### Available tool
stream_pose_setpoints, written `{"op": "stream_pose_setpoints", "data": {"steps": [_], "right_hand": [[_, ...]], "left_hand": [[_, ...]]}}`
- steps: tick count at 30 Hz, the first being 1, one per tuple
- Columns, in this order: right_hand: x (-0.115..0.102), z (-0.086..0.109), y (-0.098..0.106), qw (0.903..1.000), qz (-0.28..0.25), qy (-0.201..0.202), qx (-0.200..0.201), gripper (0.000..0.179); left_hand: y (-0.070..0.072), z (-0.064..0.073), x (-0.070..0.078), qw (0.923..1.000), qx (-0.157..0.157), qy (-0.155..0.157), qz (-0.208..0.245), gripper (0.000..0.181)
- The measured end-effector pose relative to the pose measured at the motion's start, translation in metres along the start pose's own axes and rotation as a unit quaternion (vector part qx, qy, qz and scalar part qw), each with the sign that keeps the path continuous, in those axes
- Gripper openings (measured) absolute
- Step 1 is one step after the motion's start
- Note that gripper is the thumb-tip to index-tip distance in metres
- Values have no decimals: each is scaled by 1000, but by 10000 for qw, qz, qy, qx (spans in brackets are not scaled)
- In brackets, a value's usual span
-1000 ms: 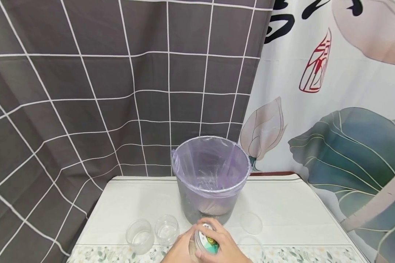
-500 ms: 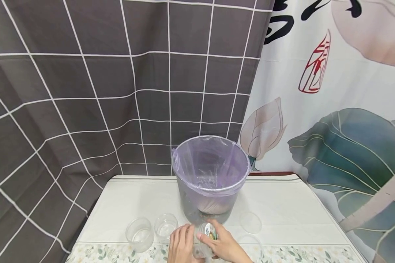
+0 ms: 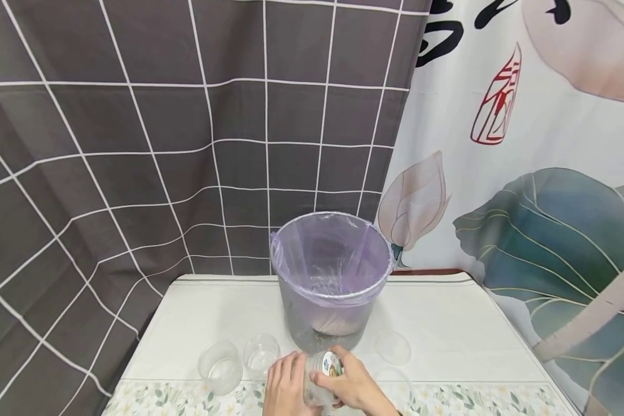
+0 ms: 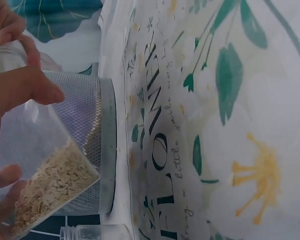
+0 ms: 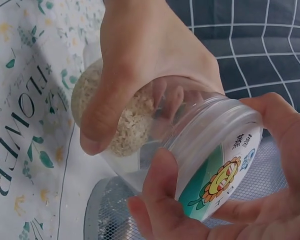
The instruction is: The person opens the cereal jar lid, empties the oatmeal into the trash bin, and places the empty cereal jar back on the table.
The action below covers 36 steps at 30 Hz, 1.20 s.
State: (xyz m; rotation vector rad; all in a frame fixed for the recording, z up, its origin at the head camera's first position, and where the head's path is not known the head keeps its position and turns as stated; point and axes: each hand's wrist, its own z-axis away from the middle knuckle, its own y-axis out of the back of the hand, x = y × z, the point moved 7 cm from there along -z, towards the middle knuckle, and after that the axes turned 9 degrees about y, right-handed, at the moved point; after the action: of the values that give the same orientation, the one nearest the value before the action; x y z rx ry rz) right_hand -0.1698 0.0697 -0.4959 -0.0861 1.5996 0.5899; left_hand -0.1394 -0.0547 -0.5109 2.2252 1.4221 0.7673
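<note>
A clear plastic jar (image 5: 162, 125), part filled with beige flakes (image 4: 60, 180) that look like oats, is held tilted between both hands in front of the bin. My left hand (image 3: 284, 384) grips the jar's body, thumb and fingers wrapped round its sides. With thumb and fingers, my right hand (image 3: 357, 386) grips the rim of the lid (image 5: 220, 175), which bears a smiling sunflower label. In the head view the lid faces right, and it sits on the jar. Two clear open containers (image 3: 221, 370) stand left of my hands.
Behind the jar stands a mesh bin (image 3: 319, 323) lined with a purple bag (image 3: 338, 248). Two clear round lids (image 3: 393, 348) lie flat to the right. The table cover (image 3: 457, 329) has a flowered front border, and curtains hang behind.
The jar has tipped over from lid up to lid facing right. My left hand has turned round its body, and my right hand has shifted onto the lid's edge.
</note>
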Motion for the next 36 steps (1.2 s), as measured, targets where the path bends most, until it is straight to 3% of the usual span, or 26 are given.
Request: {"op": "stream_pose_setpoints", "data": {"steps": [10, 15, 18, 23, 27, 30, 32, 36], "right_hand": [[1, 3, -1, 9994, 177, 302, -70, 54], [-1, 2, -4, 9982, 285, 434, -294, 63], [-5, 1, -2, 9943, 616, 762, -412, 61], [-9, 1, 1, 9864, 1109, 1095, -523, 58], [-11, 2, 0, 9773, 1610, 1225, -632, 59], [-13, 3, -1, 9633, 2030, 1597, -727, 59], [-15, 4, -3, 9526, 2246, 1889, -801, 59], [-19, 6, -5, 9365, 2349, 2387, -1035, 61]], "left_hand": [[-3, 5, -5, 9996, -284, 82, -21, 102], [-2, 6, -12, 9991, -356, 142, 179, 91], [-5, 5, -12, 9976, -607, 158, 279, 73], [-11, 3, -12, 9901, -1281, 195, 533, 82], [-16, 3, -15, 9748, -1993, 317, 947, 85], [-20, 4, -18, 9587, -2448, 467, 1373, 83], [-21, 4, -21, 9454, -2746, 595, 1649, 84], [-26, 7, -26, 9076, -3450, 1030, 2162, 83]]}}
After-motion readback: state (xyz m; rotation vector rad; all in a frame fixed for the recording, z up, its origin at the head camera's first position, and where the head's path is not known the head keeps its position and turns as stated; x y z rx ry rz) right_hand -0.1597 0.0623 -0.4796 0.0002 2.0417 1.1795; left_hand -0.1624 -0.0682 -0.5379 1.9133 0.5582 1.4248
